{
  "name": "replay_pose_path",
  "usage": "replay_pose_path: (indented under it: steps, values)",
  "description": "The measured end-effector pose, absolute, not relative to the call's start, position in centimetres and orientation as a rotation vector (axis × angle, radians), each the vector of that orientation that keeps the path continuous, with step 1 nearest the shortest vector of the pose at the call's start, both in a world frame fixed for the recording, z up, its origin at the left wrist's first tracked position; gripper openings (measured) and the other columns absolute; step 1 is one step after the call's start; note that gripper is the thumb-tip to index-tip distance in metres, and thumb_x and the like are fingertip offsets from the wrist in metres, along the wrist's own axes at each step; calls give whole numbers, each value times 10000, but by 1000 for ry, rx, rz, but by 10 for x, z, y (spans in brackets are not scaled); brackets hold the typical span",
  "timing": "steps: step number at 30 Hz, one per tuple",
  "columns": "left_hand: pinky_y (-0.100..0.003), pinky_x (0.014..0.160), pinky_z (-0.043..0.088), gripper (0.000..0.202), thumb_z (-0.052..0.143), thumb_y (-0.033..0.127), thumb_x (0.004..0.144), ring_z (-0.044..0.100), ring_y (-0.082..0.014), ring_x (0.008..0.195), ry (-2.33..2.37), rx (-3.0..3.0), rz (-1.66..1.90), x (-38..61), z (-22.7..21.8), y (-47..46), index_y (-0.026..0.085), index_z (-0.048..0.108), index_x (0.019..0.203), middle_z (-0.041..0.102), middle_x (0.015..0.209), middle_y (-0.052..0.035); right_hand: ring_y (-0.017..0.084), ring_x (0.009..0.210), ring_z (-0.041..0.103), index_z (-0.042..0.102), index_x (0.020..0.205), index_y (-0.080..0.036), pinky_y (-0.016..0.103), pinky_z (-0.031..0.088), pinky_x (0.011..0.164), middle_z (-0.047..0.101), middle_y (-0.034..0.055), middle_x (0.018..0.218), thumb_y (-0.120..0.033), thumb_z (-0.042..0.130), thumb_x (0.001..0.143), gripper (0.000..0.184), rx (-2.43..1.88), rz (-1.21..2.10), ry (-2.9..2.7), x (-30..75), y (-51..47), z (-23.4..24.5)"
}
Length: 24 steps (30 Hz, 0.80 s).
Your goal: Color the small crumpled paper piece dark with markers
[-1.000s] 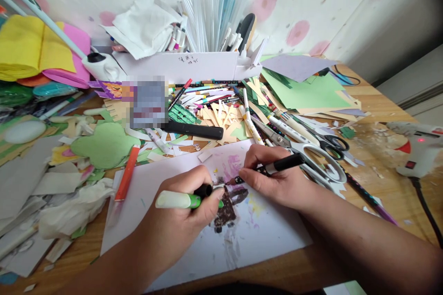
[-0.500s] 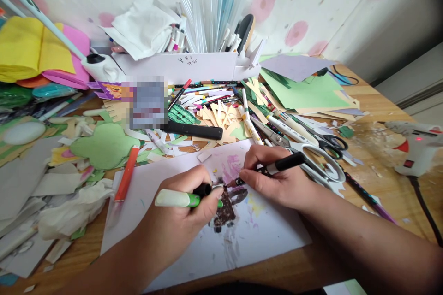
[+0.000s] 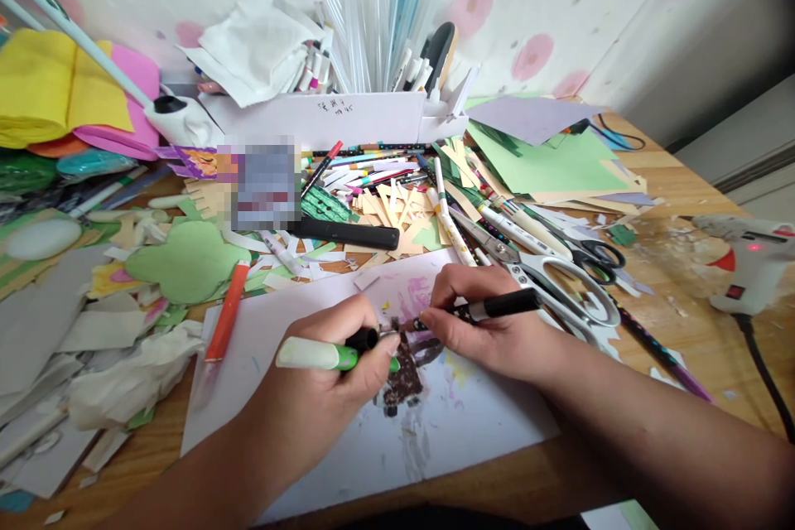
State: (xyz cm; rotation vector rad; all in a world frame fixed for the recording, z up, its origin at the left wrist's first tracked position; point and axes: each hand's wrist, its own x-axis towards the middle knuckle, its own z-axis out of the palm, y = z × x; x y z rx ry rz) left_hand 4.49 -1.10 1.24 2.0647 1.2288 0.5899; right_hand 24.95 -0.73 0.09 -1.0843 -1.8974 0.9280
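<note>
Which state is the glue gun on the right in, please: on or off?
On, apparently: the glue gun shows a glowing red light.

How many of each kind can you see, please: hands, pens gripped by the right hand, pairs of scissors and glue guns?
Hands: 2 (left hand, right hand)
Gripped: 1 (black pen)
Scissors: 2 (grey-handled scissors, black-handled scissors)
Glue gun: 1
Total: 6

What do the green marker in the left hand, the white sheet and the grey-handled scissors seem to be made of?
Green marker: probably plastic; its pale end looks smooth and moulded.
White sheet: paper or thin card, matte and flat.
Scissors: likely metal blades, from their grey sheen; smooth handles, plastic or painted metal.
</note>
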Motion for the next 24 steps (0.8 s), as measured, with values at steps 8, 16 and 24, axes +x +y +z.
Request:
replay_pose_path:
  steps: [8, 16, 24]
  values:
    - [-164, 435, 297, 251, 500, 229, 840, 345, -71, 482, 1224, 2075, 606, 45, 13, -11, 193, 396, 614, 361, 523, 80, 99, 506, 483, 529, 631, -175, 209, 377, 465, 545, -14, 552, -203, 606, 795, 183, -1075, 944, -1899, 250, -8, 1]
    - [-168, 431, 289, 255, 496, 237, 843, 337, -72, 479, 1227, 2069, 601, 45, 12, -12, 194, 394, 613, 350, 519, 80, 99, 506, 491, 532, 634, -174, 210, 383, 466, 553, -15, 551, -200, 609, 794, 179, -1090, 925, -1925, 252, -8, 2]
    - [-170, 435, 290, 247, 504, 243, 839, 351, -74, 480, 1239, 2062, 596, 44, 12, -12, 195, 402, 619, 371, 516, 80, 99, 520, 490, 530, 640, -178, 209, 396, 484, 558, -19, 565, -186, 601, 791, 167, -1128, 899, -1902, 252, -6, 2]
